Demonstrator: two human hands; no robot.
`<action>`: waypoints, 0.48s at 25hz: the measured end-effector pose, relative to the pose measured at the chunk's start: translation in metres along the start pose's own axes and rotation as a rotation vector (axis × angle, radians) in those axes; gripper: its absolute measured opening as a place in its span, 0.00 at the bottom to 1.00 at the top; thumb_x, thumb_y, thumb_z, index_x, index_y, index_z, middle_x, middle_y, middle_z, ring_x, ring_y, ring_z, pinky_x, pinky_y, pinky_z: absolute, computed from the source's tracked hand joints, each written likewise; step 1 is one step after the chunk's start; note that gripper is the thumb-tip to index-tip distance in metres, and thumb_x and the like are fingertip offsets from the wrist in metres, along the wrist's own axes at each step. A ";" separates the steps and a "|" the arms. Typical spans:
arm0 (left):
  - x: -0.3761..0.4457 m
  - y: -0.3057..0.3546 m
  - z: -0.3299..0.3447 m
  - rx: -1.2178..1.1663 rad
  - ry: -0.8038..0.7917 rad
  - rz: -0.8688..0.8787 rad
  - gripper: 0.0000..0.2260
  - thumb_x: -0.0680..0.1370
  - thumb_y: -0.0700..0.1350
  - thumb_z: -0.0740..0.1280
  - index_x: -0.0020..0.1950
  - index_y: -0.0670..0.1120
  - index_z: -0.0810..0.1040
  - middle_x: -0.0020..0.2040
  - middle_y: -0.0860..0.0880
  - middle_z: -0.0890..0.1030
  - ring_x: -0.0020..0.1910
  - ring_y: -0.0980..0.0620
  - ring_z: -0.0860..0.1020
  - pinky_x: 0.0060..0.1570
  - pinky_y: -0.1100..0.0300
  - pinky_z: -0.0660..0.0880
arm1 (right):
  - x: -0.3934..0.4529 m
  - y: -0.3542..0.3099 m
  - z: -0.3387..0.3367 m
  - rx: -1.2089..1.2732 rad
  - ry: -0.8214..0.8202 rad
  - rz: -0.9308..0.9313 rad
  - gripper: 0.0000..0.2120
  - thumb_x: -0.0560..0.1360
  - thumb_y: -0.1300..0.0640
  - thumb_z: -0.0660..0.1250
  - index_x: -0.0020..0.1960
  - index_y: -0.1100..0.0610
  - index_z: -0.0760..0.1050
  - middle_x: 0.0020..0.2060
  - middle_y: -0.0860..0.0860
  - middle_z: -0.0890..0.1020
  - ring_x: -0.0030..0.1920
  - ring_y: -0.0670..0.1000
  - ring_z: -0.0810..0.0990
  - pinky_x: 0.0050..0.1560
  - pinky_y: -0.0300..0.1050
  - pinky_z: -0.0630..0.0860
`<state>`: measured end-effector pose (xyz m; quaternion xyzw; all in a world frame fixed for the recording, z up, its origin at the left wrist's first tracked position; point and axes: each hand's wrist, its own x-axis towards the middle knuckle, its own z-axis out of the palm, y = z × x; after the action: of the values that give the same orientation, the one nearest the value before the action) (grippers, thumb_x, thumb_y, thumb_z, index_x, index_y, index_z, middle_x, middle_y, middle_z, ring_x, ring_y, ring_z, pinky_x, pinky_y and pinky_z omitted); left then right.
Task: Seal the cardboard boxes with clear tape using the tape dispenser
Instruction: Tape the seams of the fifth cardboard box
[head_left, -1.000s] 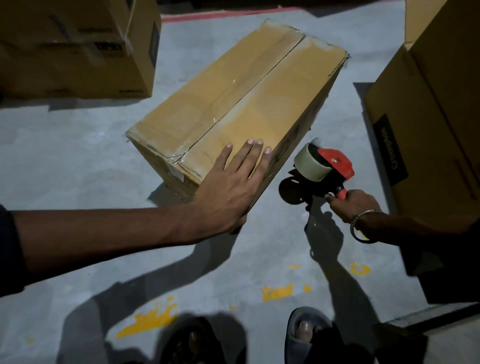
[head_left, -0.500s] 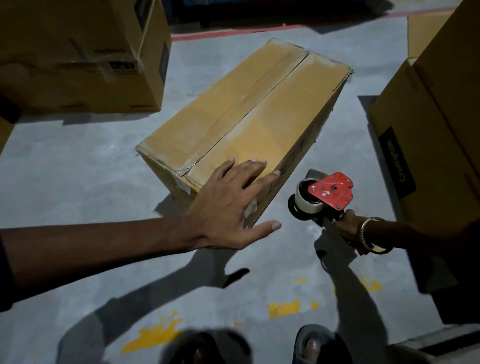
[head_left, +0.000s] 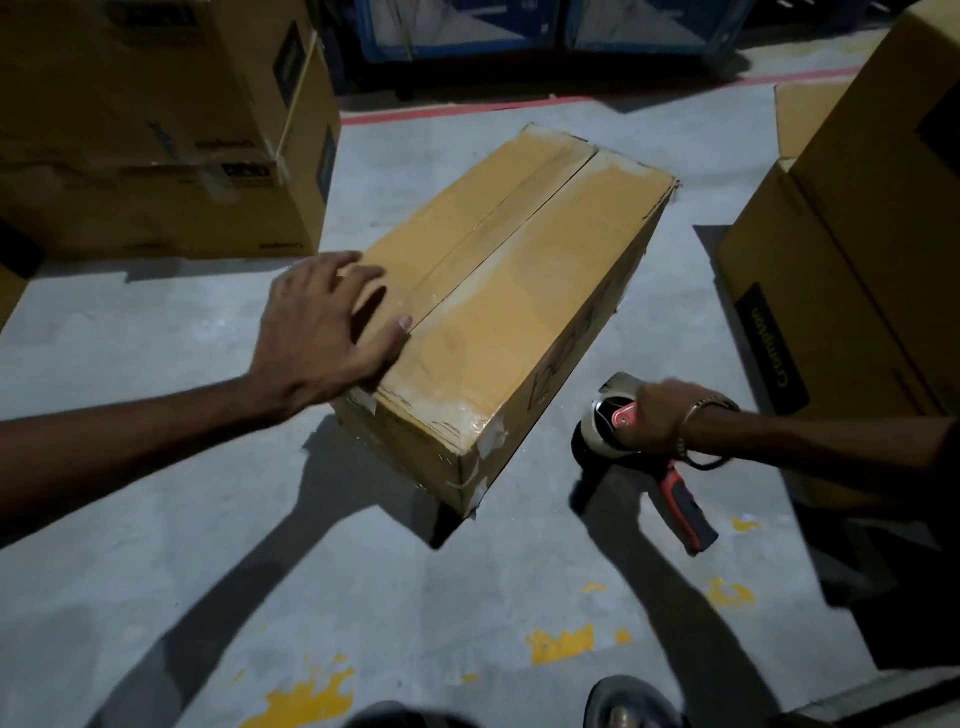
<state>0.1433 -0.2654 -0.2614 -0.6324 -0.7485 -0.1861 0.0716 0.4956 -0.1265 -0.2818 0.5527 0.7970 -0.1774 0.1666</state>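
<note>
Grey concrete floor (head_left: 156, 597), spotted with yellow paint, carries everything here. Large brown printed cartons stand at the far left (head_left: 156, 156) and at the right (head_left: 857, 249). Between them lies the long tan cardboard box (head_left: 519, 312), its flaps closed, clear tape glinting along the centre seam and near corners. The left hand (head_left: 327, 332) rests on the box's near left top edge, fingers spread and fairly straight. Just right of the box, low by the floor, the right hand (head_left: 657, 418) grips the top of the red-and-black tape dispenser (head_left: 618, 426), its handle pointing toward the camera.
</note>
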 end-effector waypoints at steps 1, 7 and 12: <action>0.005 -0.010 -0.001 0.021 -0.011 -0.036 0.32 0.79 0.70 0.58 0.75 0.51 0.73 0.75 0.43 0.73 0.74 0.42 0.69 0.70 0.39 0.67 | -0.001 -0.010 -0.004 0.081 0.105 -0.025 0.20 0.68 0.38 0.63 0.40 0.56 0.74 0.34 0.52 0.79 0.34 0.56 0.77 0.38 0.44 0.76; 0.014 -0.042 0.003 -0.094 -0.192 -0.450 0.41 0.77 0.78 0.50 0.69 0.47 0.76 0.64 0.41 0.82 0.62 0.36 0.79 0.58 0.41 0.76 | -0.019 -0.082 -0.010 0.875 0.308 0.081 0.34 0.67 0.21 0.55 0.50 0.50 0.77 0.44 0.55 0.86 0.40 0.62 0.85 0.46 0.61 0.84; 0.009 -0.031 -0.005 -0.388 -0.212 -0.585 0.38 0.77 0.77 0.57 0.44 0.42 0.82 0.42 0.46 0.84 0.43 0.43 0.82 0.43 0.51 0.75 | -0.039 -0.123 0.006 0.892 0.034 0.099 0.64 0.57 0.19 0.67 0.81 0.50 0.48 0.73 0.57 0.71 0.64 0.63 0.78 0.60 0.62 0.80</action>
<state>0.1110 -0.2624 -0.2596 -0.4091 -0.8518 -0.2706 -0.1839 0.3938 -0.2014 -0.2567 0.6109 0.6176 -0.4866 -0.0928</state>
